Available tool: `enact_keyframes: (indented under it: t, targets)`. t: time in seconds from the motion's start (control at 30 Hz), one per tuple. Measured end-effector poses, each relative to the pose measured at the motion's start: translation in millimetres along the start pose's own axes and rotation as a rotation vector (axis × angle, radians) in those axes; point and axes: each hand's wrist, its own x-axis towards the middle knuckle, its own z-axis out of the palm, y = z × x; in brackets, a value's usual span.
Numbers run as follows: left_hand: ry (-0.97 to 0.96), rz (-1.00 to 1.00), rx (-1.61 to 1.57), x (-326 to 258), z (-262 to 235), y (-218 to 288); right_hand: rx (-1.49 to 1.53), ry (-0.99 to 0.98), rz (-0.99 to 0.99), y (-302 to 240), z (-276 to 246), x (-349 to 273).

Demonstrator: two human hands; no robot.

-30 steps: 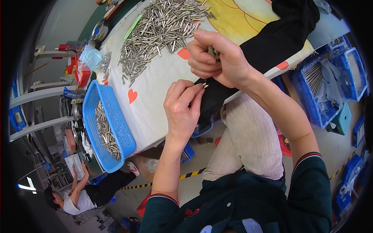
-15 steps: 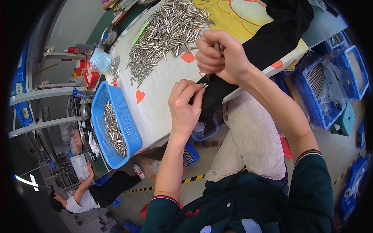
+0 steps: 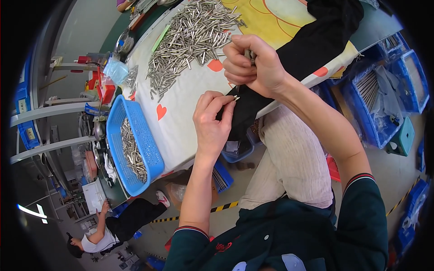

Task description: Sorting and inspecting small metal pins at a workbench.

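Note:
My left hand point(image 3: 211, 122) pinches a small shiny metal pin point(image 3: 236, 97) between thumb and forefinger, over a black cloth point(image 3: 304, 55) at the table's near edge. Just above it, my right hand point(image 3: 260, 65) is closed in a fist. A bit of a greyish thing point(image 3: 250, 55) shows inside that fist; its kind is hidden. Beyond both hands, a large heap of similar metal pins point(image 3: 192, 43) lies on a white tablecloth point(image 3: 178, 131) with red hearts. To the left, a blue perforated basket point(image 3: 156, 158) holds more pins.
A green strip point(image 3: 161, 38) lies beside the heap. Blue crates point(image 3: 368, 113) with long rods and plastic bags stand at the right, near a teal stool point(image 3: 401, 137). Lower left, another person point(image 3: 108, 230) works at a bench. A blue tub point(image 3: 239, 153) sits below the table edge.
Both hands have shifted slightly left, still close together, with the pin in the left fingers. The other person at lower left has moved their head and arm.

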Motion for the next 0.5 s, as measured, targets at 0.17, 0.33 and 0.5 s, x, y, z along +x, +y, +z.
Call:
enact_keyframes:
  t: [0.17, 0.33, 0.5]
  targets:
    - [-0.012, -0.022, -0.003, -0.1, -1.4, 1.6, 0.05, 0.015, 0.025, 2.8, -0.1, 0.8]
    - [-0.011, -0.011, -0.005, 1.6, -0.5, 1.2, 0.034, 0.012, 0.024, 3.1, -3.3, 2.0]
    - [-0.007, -0.016, -0.019, 0.4, -1.2, 0.6, 0.062, 0.011, 0.031, 3.7, -3.7, 2.5]
